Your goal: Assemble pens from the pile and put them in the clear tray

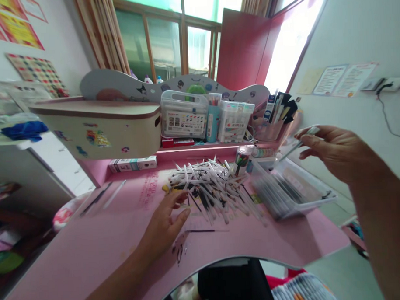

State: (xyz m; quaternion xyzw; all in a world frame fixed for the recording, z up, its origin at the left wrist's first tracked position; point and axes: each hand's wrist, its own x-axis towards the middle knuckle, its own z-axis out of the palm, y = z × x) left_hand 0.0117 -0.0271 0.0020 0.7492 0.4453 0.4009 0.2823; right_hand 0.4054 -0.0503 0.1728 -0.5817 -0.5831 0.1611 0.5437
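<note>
At the near left edge of the untidy heap of slim white and black plastic pens, the left hand rests with thumb and fingers loosely parted (whether a fingertip touches a pen, I cannot tell). Right of the heap and above it, the right hand pinches one slim, pale, translucent stick between thumb and fingers, slanting down toward the clear rectangular plastic box.

The heap's pens cross at all angles; the pinched stick is straight, whitish at its upper end.

Left of the heap, two loose sticks lie on the pink desk, and beyond them is a cream lidded bin with stickers. One thin dark stick lies in front of the heap. Behind it stands a clear handled plastic case. A clear round jar stands at its back right, partly between heap and box (the box holds many sticks, side by side).
</note>
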